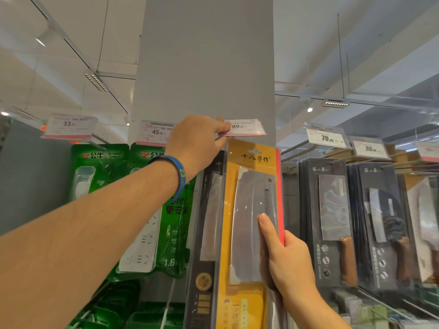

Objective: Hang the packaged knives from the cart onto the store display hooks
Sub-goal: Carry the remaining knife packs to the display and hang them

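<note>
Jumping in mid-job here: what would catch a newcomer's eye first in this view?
The yellow knife package stands out at centre, held upright by the right hand gripping its lower right edge. Just above it, the left hand, with a blue wristband, pinches the price tag marked 89.00 in front of a grey pillar. Green power strip packs hang to the left, dark knife packs to the right.
</note>
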A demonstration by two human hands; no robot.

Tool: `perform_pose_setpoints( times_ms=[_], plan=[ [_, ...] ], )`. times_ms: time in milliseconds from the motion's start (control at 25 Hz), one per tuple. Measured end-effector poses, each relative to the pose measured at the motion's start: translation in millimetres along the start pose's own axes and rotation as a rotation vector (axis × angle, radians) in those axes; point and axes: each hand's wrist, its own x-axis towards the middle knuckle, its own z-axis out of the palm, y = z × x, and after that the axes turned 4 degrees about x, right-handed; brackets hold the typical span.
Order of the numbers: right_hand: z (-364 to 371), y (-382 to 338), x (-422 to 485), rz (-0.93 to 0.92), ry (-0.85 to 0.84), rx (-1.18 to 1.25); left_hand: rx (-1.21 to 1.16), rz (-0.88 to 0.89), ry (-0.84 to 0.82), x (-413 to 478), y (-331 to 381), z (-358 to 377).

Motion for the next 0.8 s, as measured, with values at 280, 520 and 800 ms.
perform_pose_setpoints(
  times_ms=[280,520,800],
  plan=[
    [14.2,5.4,-3.3,-0.048,0.056,-0.185,-0.016,-0.029,-0.032,0.1,-1.0,-1.8],
    [18.8,1.8,7.5,-0.129,0.077,-0.095,-0.021,-0.014,-0.006,0.7,-2.9,0.3],
    [29.6,-4.1,22.1,-0.116,-0.05,-0.049,-0.03,0.009,0.056,0.6,-5.0,2.8]
  ],
)
